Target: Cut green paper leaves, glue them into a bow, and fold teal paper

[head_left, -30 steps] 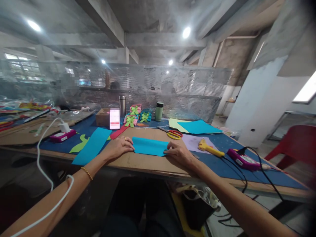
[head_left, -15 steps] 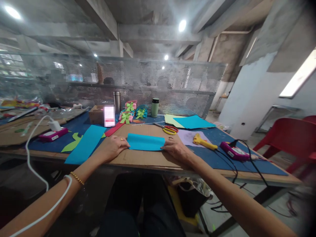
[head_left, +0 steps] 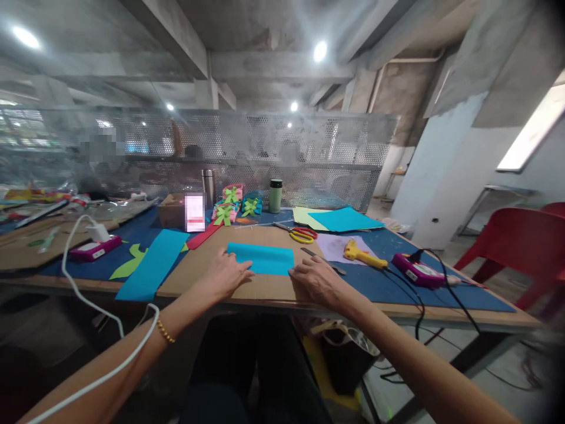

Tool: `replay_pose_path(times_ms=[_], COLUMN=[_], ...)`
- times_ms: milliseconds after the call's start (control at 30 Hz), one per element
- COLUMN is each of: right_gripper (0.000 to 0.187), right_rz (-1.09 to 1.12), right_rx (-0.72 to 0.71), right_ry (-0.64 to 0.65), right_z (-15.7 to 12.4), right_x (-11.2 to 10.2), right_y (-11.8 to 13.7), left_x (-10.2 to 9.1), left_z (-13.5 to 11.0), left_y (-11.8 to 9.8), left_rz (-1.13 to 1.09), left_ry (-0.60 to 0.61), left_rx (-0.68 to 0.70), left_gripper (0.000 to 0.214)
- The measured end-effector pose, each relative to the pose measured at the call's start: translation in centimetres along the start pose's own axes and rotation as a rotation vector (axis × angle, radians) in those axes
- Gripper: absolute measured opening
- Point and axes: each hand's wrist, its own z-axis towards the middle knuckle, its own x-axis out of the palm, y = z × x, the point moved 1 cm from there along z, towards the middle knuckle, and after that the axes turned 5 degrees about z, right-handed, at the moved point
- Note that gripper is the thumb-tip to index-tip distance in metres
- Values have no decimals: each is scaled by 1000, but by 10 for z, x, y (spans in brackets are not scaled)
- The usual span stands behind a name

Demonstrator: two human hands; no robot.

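A folded blue sheet, of paper or thin foam, lies on a brown cardboard before me. My left hand rests over its left end, fingers stretched out and pressing on it. At the lower right corner, my right hand has its fingers closed on the edge. A slim dark metal tool shows partly from behind the right hand; its kind I cannot tell. Scissors with red and yellow handles lie just beyond the sheet.
Left lie a blue strip and green cut pieces. Right are a yellow glue gun on lilac paper and a purple power strip with cables. Behind stand green-bowed pieces, a green tumbler and coloured sheets. A white cable crosses my left forearm.
My left hand has shifted right and inward, from pinching the sheet's left edge to lying over it. The sheet's front edge is slightly nearer me. The metal tool behind my right hand is now visible.
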Motion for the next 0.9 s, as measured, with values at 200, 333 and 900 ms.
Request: replay_pose_path(times_ms=[200, 333, 900], right_gripper=[11, 14, 21], right_rz=[-21, -17, -4], right_rx=[34, 30, 93], right_ry=[-5, -4, -25], right_z=[10, 17, 47], right_x=[1, 8, 5], right_y=[-3, -10, -5], left_x=[5, 17, 35], left_z=[21, 30, 35], left_y=[-9, -15, -17], left_rz=[-27, -52, -80], left_ry=[-55, -80, -149], left_rx=[-142, -192, -287], left_gripper=[42, 43, 33])
